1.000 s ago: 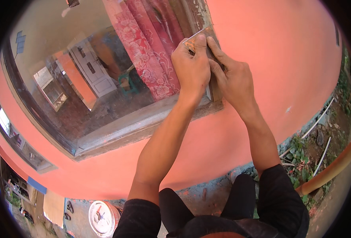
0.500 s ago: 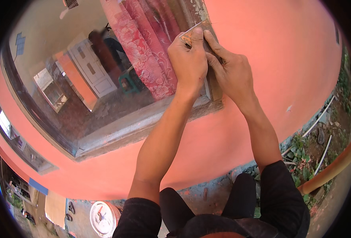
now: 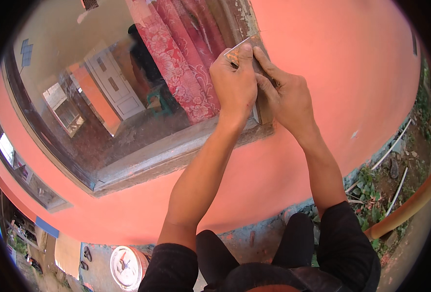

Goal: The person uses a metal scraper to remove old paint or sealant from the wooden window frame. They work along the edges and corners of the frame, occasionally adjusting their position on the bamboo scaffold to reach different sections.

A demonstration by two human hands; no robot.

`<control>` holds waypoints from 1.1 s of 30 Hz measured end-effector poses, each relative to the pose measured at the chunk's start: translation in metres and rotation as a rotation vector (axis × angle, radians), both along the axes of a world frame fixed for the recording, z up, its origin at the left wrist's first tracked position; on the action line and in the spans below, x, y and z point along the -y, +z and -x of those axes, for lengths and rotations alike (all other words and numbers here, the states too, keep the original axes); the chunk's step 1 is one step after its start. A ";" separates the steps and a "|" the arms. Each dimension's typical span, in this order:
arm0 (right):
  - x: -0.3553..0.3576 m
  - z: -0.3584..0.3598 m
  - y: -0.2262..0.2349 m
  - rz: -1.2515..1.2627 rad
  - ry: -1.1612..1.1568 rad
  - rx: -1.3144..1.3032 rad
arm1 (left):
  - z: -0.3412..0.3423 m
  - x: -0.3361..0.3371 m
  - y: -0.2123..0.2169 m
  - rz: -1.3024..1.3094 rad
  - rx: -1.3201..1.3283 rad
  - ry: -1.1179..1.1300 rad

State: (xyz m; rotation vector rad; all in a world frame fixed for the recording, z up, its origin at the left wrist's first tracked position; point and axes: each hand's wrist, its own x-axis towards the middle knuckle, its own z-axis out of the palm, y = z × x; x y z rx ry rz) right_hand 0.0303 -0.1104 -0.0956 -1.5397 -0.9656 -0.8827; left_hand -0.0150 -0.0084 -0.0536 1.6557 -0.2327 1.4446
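My left hand and my right hand are pressed side by side against the weathered wooden window frame at the window's right edge. Between the fingers of my left hand is a thin flat piece with a light edge, held against the wood. Its kind is unclear. My right hand's fingers lie on the frame just beside it and touch the left hand. Whether the right hand also grips the piece is hidden.
A pink flowered curtain hangs behind the glass, above a grey sill set in the salmon wall. Below lie a round white lid, white pipes, an orange pipe and weeds.
Both hands stay on the frame; they moved slightly up it, then back down. The view has shifted a little.
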 end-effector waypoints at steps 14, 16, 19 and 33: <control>0.006 0.007 0.014 0.070 -0.051 -0.052 | 0.002 0.004 0.011 0.086 -0.078 -0.024; 0.005 0.012 0.006 0.096 -0.053 -0.087 | 0.000 0.001 -0.001 0.046 -0.032 0.023; 0.004 0.009 -0.005 0.061 -0.010 -0.091 | 0.002 0.005 -0.007 0.057 -0.051 0.006; -0.006 -0.004 -0.013 -0.036 -0.061 0.039 | -0.003 0.000 -0.011 0.047 -0.039 -0.029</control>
